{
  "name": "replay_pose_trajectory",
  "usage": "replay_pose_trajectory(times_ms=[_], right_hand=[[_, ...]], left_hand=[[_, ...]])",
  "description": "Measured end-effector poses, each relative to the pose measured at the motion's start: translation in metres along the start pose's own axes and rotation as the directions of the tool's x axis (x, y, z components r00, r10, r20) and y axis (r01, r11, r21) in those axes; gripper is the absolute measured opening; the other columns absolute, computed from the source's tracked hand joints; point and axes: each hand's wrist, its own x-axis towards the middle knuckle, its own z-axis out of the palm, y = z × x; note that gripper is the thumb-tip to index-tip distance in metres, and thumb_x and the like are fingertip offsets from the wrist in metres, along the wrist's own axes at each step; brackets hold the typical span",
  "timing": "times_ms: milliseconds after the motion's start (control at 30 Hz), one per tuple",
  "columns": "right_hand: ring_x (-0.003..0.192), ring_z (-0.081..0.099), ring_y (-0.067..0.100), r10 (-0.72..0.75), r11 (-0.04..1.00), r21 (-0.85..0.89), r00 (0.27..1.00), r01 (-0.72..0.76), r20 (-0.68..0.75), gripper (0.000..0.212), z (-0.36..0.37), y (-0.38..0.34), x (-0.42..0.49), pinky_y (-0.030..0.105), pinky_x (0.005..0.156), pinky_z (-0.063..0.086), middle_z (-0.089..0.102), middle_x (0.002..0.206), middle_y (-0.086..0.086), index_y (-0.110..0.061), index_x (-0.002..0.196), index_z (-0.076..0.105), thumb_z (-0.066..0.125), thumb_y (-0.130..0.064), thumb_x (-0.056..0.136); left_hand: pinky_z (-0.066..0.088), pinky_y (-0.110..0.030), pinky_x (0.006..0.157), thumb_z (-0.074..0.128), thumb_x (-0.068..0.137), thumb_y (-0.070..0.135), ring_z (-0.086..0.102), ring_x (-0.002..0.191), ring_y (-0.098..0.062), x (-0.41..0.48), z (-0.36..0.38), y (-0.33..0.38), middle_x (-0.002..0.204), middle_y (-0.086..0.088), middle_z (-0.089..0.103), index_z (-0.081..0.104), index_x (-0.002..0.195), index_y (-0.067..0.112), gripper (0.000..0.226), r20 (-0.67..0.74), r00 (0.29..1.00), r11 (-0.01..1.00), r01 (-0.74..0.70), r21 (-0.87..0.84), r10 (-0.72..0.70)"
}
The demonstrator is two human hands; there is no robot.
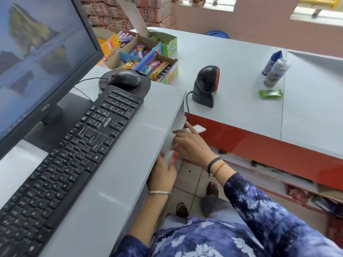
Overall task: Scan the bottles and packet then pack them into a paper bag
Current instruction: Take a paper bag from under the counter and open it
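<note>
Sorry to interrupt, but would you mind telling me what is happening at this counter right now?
A person stands at a shop till, both hands below the desk edge. The left hand and right hand are handling white paper items there, possibly bags; blur hides what exactly. Two bottles and a green packet wait untouched on the counter, to the right of the black barcode scanner. Nothing looks packed yet.

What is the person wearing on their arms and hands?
Both sleeves are dark blue with white flower-like blotches. The left hand has a thin silvery bangle at the wrist. The right hand has a ring on one finger, plus a black band and a thin golden-brown bangle at the wrist.
</note>
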Motion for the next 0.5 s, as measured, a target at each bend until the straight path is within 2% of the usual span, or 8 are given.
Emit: replay_pose_trajectory(times_ms=[67, 100, 167, 233, 300, 333, 400, 500], right_hand=[[0.092, 0.065, 0.017, 0.029, 0.997, 0.066, 0.999, -0.031, 0.032, 0.024, -0.026, 0.004, -0.002, 0.04, 0.118, 0.02, 0.069, 0.078, -0.003, -0.016, 0.078, 0.067, 0.059, -0.037, 0.085], [0.081, 0.064, 0.015, 0.066, 0.99, 0.116, 0.996, -0.074, 0.066, 0.025, -0.041, 0.008, -0.004, 0.04, 0.111, 0.033, 0.067, 0.074, -0.005, -0.015, 0.076, 0.068, 0.063, -0.039, 0.083], [0.064, 0.058, 0.012, 0.186, 0.92, 0.317, 0.968, -0.231, 0.168, 0.028, -0.077, 0.017, -0.007, 0.037, 0.077, 0.052, 0.066, 0.067, -0.001, -0.013, 0.073, 0.069, 0.069, -0.041, 0.078], [0.062, 0.056, 0.008, 0.271, 0.738, 0.542, 0.912, -0.403, 0.309, 0.024, -0.119, 0.038, -0.014, 0.028, 0.064, 0.045, 0.068, 0.066, 0.001, -0.015, 0.078, 0.068, 0.072, -0.039, 0.076], [0.072, 0.061, 0.005, 0.285, 0.58, 0.637, 0.859, -0.508, 0.425, 0.029, -0.163, 0.072, -0.027, 0.022, 0.07, 0.046, 0.07, 0.074, -0.009, -0.02, 0.086, 0.069, 0.073, -0.045, 0.07], [0.079, 0.063, 0.008, 0.288, 0.526, 0.65, 0.834, -0.549, 0.471, 0.042, -0.183, 0.089, -0.034, 0.025, 0.074, 0.049, 0.071, 0.082, -0.008, -0.021, 0.091, 0.069, 0.073, -0.052, 0.062], [0.088, 0.065, 0.015, 0.336, 0.514, 0.613, 0.799, -0.6, 0.499, 0.062, -0.216, 0.124, -0.043, 0.03, 0.081, 0.052, 0.073, 0.093, 0.007, -0.013, 0.098, 0.069, 0.076, -0.058, 0.056], [0.068, 0.066, 0.018, 0.513, 0.542, 0.566, 0.778, -0.621, 0.363, 0.031, -0.254, 0.17, -0.038, 0.024, 0.061, 0.055, 0.067, 0.078, 0.019, 0.004, 0.084, 0.067, 0.073, -0.025, 0.078]], left_hand=[[0.052, -0.038, 0.082, 0.062, 0.083, 0.031, 0.061, 0.108, -0.028, -0.003, -0.001, 0.019, 0.119, -0.009, 0.062, 0.042, 0.124, 0.015, 0.048, 0.005, 0.987, 0.972, -0.157, 0.177, 0.158], [0.052, -0.037, 0.078, 0.062, 0.084, 0.031, 0.062, 0.106, -0.027, -0.002, -0.001, 0.032, 0.117, -0.008, 0.064, 0.044, 0.122, 0.017, 0.045, 0.003, 0.977, 0.951, -0.207, 0.231, 0.212], [0.05, -0.036, 0.073, 0.058, 0.087, 0.032, 0.063, 0.101, -0.029, 0.006, -0.004, 0.059, 0.11, -0.009, 0.067, 0.049, 0.121, 0.019, 0.037, 0.057, 0.963, 0.916, -0.269, 0.299, 0.264], [0.046, -0.034, 0.071, 0.061, 0.084, 0.032, 0.062, 0.097, -0.031, 0.017, -0.006, 0.089, 0.103, -0.011, 0.067, 0.056, 0.116, 0.018, 0.035, 0.171, 0.935, 0.925, -0.339, 0.171, 0.311], [0.047, -0.032, 0.069, 0.067, 0.079, 0.028, 0.062, 0.087, -0.027, 0.029, -0.011, 0.123, 0.091, -0.008, 0.065, 0.061, 0.105, 0.012, 0.032, 0.256, 0.904, 0.939, -0.32, -0.124, 0.342], [0.05, -0.032, 0.069, 0.069, 0.078, 0.025, 0.062, 0.084, -0.024, 0.037, -0.012, 0.14, 0.088, -0.006, 0.064, 0.062, 0.1, 0.01, 0.028, 0.289, 0.898, 0.929, -0.257, -0.268, 0.332], [0.056, -0.037, 0.077, 0.068, 0.079, 0.02, 0.065, 0.084, -0.026, 0.055, -0.007, 0.178, 0.089, -0.007, 0.068, 0.063, 0.094, 0.011, 0.018, 0.322, 0.882, 0.885, -0.192, -0.424, 0.345], [0.054, -0.043, 0.083, 0.062, 0.082, 0.018, 0.065, 0.088, -0.034, 0.088, 0.019, 0.241, 0.093, -0.015, 0.069, 0.061, 0.091, 0.005, 0.016, 0.264, 0.847, 0.848, -0.331, -0.414, 0.46]])
